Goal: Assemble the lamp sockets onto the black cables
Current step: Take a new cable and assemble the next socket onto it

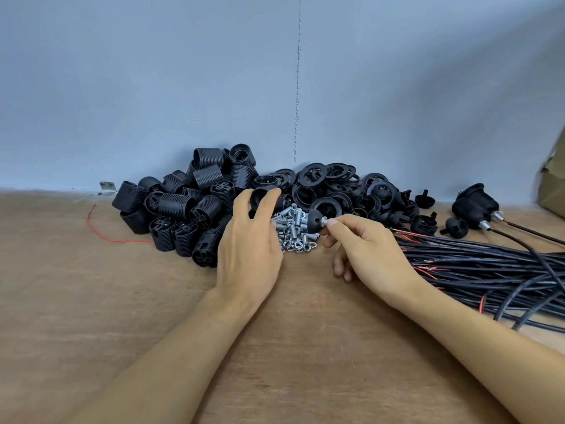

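The work surface was a brown wooden tabletop point(91, 301) with a faint grain, pushed against a blue-grey wall point(153, 87); a thin vertical seam point(297, 102) ran down the wall, and a small metal bracket point(107, 188) sat where wall met table. At the far right edge a corner of a cardboard box point(553, 191) showed.

Along the wall lay a heap of threaded black socket bodies point(183, 206); just beside it, to the right, a heap of black rings point(330, 182); in front of both, between the hands, a small pile of metal nipples and nuts point(293, 234). A loose red wire point(101, 232) curled on the wood left of the socket bodies.

The left hand point(247, 252) reached over the near edge of the heaps, thumb and forefinger curled round a black socket part point(259, 196) (whether it was lifted clear of the pile could not be told). The right hand point(367, 252) pinched the metal stub of a domed socket cap point(315, 223) between thumb and forefinger, holding it just above the metal pile; its other fingers were curled loosely under.

The black cables point(477, 270) lay in a thick bundle on the table to the right, red conductor ends showing, touching the right hand's side; beyond them, near the wall, sat a few assembled sockets point(475, 208) already on cables.
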Tool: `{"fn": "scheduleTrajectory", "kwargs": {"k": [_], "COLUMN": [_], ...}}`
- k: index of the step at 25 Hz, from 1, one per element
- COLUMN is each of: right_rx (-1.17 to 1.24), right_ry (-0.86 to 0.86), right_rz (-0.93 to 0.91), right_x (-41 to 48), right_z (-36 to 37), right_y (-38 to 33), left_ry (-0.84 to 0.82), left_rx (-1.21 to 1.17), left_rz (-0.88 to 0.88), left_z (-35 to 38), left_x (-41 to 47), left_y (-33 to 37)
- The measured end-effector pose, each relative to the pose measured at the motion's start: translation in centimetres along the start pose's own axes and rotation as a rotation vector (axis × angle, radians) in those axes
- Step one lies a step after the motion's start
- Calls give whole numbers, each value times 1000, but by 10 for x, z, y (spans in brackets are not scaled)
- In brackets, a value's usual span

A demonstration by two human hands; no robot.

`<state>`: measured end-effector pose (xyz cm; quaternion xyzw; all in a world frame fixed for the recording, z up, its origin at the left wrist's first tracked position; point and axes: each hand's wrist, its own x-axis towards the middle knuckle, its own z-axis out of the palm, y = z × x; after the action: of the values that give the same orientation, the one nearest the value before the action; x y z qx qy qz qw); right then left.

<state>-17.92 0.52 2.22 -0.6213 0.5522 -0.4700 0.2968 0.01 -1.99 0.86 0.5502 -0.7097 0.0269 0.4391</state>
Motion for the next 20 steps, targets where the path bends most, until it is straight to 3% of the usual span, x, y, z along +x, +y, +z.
{"fn": "scheduleTrajectory", "kwargs": {"k": [7,12,20], "right_rx": [136,244,214], "right_ry": [43,147,24], "right_rz": [25,81,30], "right_x": [8,18,13], "right_z": [-9,-21,-23], "right_y": [-4,-3,-7], "left_ry": [93,-196,-364], "left_rx": [-296,-679,-702], "left_rz": [101,-179,-302], "left_z": [-1,0,-1], "left_x": [-12,-21,-18], "left_y": [19,31,27]}}
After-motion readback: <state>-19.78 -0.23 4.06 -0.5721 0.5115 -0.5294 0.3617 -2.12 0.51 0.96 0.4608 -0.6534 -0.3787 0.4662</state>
